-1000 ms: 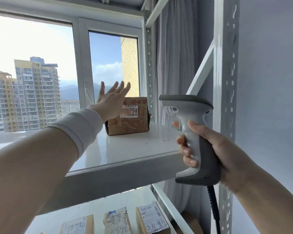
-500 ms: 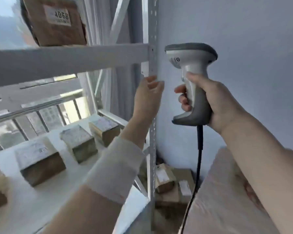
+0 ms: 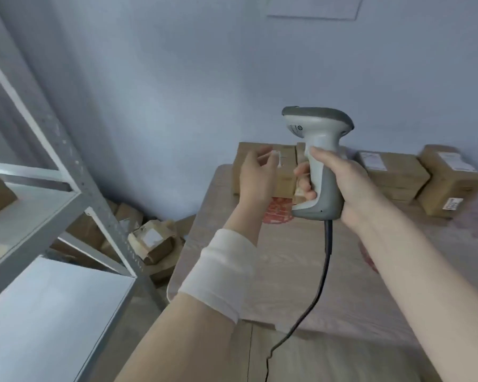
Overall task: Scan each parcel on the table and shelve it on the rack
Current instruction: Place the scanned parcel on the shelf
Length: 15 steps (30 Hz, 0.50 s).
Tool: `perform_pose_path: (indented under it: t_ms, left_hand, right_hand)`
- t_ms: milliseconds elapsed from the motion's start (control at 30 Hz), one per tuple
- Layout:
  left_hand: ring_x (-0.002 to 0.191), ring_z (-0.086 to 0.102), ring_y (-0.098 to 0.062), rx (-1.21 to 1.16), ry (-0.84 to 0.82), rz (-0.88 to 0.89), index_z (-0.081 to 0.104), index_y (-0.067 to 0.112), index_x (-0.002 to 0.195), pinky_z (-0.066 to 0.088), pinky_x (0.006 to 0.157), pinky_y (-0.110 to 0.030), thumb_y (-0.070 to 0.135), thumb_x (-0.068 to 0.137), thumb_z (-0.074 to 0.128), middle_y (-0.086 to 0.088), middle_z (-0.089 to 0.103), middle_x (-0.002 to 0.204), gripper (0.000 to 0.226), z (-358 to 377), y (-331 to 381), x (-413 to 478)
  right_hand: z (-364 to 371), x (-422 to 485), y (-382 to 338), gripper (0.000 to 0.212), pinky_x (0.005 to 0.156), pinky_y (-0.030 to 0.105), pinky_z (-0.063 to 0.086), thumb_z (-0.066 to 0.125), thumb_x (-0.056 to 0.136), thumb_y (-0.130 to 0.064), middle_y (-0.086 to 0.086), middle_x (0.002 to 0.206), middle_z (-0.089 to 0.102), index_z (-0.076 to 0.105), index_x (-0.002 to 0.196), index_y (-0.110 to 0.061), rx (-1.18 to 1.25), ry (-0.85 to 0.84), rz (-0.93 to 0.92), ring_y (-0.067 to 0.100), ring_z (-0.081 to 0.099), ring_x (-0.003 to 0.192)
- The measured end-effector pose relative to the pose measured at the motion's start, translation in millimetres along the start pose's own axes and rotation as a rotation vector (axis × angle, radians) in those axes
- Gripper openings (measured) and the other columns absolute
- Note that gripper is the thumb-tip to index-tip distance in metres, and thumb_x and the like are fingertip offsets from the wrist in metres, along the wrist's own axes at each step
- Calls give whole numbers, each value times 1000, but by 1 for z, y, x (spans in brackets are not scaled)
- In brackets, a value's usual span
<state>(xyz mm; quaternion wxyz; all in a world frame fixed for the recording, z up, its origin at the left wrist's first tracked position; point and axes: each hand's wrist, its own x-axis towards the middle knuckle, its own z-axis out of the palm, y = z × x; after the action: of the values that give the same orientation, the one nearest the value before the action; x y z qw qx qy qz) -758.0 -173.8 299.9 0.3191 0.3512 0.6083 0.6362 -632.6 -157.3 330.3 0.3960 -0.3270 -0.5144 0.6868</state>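
The parcels point(image 3: 392, 169) stand in a row at the counter's point(image 3: 287, 271) far edge, against the wall; the leftmost parcel point(image 3: 286, 172) lies just behind the left grip point(image 3: 257, 175), whose fingers are loosely spread and hold nothing; contact cannot be judged; the right grip point(image 3: 345, 186) is wrapped round the upright scanner point(image 3: 319, 139), hiding part of the row; labels are blurred; the rack point(image 3: 75, 172) is cut off at left.

Wood-grain table point(image 3: 301, 271) — cardboard parcels point(image 3: 392, 172) along its far edge.
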Motion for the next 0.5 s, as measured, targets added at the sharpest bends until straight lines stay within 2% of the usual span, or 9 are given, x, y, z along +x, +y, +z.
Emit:
perform_pose_path:
  t_ms: [67, 200, 300, 500]
  left_hand:
    - [109, 59, -19, -4, -73, -8, 54, 12, 119, 46, 97, -37, 25, 92, 53, -5, 62, 115, 30, 64, -4, -12]
    - [109, 59, -18, 20, -236, -40, 54, 13, 119, 46, 97, -36, 24, 93, 52, -6, 62, 117, 28, 194, -24, -41]
    - [110, 59, -20, 37, -309, -68, 54, 9, 120, 45, 97, -36, 21, 94, 51, -9, 62, 117, 29, 278, -36, -61]
    - [109, 58, -19, 44, -422, -92, 53, 12, 119, 45, 99, -37, 24, 94, 49, -8, 62, 119, 28, 402, -49, -67]
  right_hand:
    - [-65, -13, -9, 17, 40, 20, 39, 58, 90, -25, 5, 61, 66, 61, 81, -11, -20, 51, -8, 14, 52, 43]
    - [-192, -39, -26, 29, 40, 21, 39, 57, 90, -27, 6, 58, 63, 71, 69, -14, -56, 148, 16, 16, 48, 43]
    - [-271, -59, -40, 21, 38, 19, 37, 56, 91, -25, 4, 58, 64, 62, 80, -8, -27, 251, 14, 16, 48, 40]
    - [-393, -69, -70, 16, 37, 16, 36, 54, 92, -23, 2, 55, 65, 55, 94, -7, -15, 447, -1, 14, 48, 36]
